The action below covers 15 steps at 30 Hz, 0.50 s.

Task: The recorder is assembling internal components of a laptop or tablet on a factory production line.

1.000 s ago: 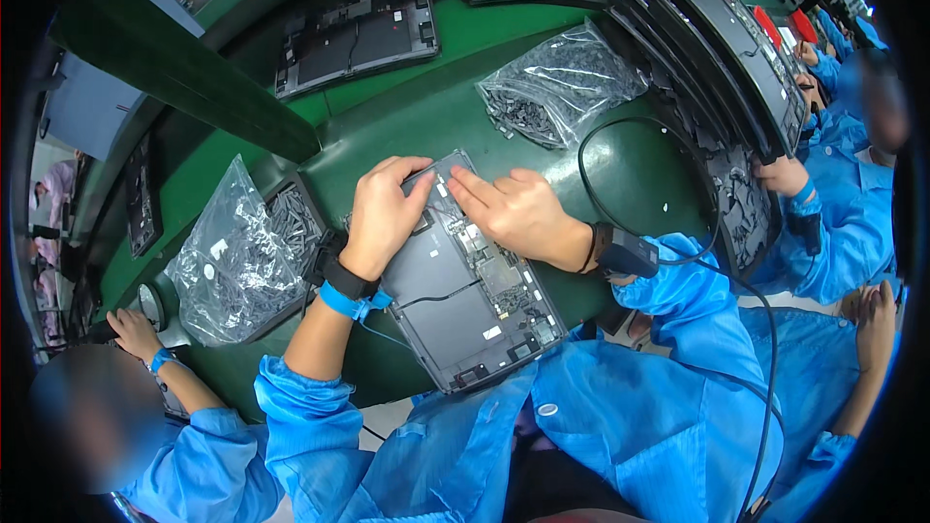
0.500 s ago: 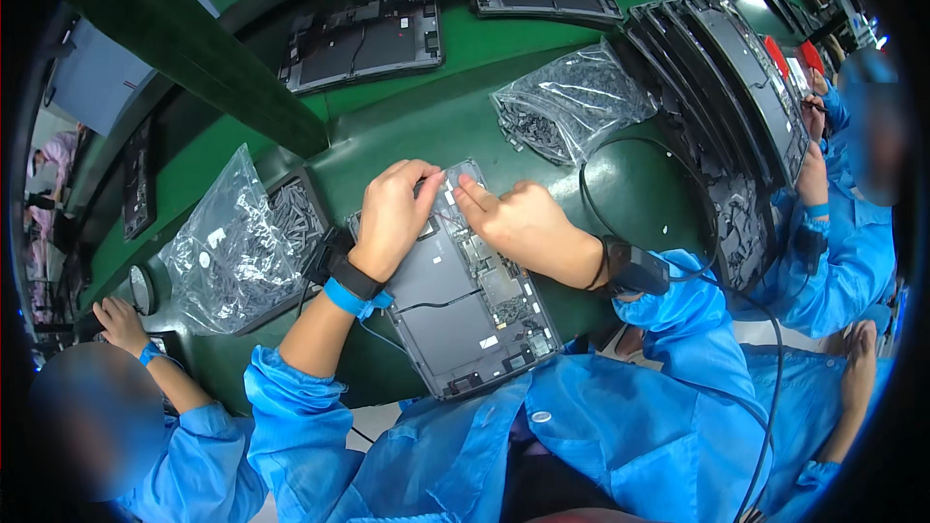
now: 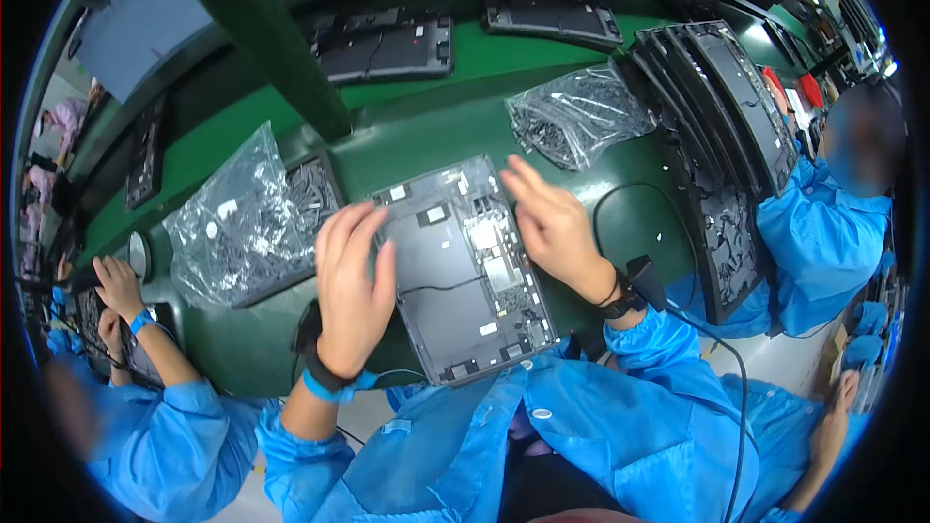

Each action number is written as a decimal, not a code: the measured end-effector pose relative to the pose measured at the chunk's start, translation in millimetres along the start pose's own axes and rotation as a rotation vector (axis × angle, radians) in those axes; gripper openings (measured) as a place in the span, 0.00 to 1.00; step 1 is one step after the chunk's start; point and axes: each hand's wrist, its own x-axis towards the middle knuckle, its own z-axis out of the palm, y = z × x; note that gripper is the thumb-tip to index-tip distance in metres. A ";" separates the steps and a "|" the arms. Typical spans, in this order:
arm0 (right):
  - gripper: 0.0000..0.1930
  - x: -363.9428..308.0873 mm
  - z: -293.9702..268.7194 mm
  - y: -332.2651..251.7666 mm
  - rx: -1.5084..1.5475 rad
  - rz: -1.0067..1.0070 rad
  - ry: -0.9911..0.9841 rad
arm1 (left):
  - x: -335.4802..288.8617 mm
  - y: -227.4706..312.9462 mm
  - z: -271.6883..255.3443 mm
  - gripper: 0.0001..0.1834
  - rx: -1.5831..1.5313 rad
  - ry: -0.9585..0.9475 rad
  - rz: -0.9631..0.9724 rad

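Note:
An opened laptop base lies tilted on the green bench in front of me. Its battery pack, circuit board and a black cable are exposed. My left hand is over its left edge, fingers stretched out and thumb apart, holding nothing. Beside the right edge is my right hand, fingers extended toward the far right corner, with nothing seen in it. Whether either hand touches the laptop base I cannot tell. Both wrists wear bands.
Left of me, a clear plastic bag of small dark parts lies on a tray. Another bag lies farther right. Near a stack of laptop bases is a parts tray. A green post rises ahead. Co-workers sit on both sides.
Both hands have parted from the laptop's far edge, the left moving left and nearer, the right moving right. Their fingers have straightened. The whole view has shifted slightly.

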 end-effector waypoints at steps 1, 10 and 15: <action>0.28 -7.7 1.6 -0.9 0.006 -0.007 -0.009 | -22.1 4.4 -5.4 0.20 0.082 -0.015 -0.059; 0.35 -65.4 35.9 -24.9 1.120 0.449 0.007 | -115.9 23.4 20.0 0.33 0.132 -0.262 -0.334; 0.37 -63.8 20.9 -29.5 1.301 0.548 0.018 | -120.8 42.9 33.1 0.43 -0.958 -0.147 -0.533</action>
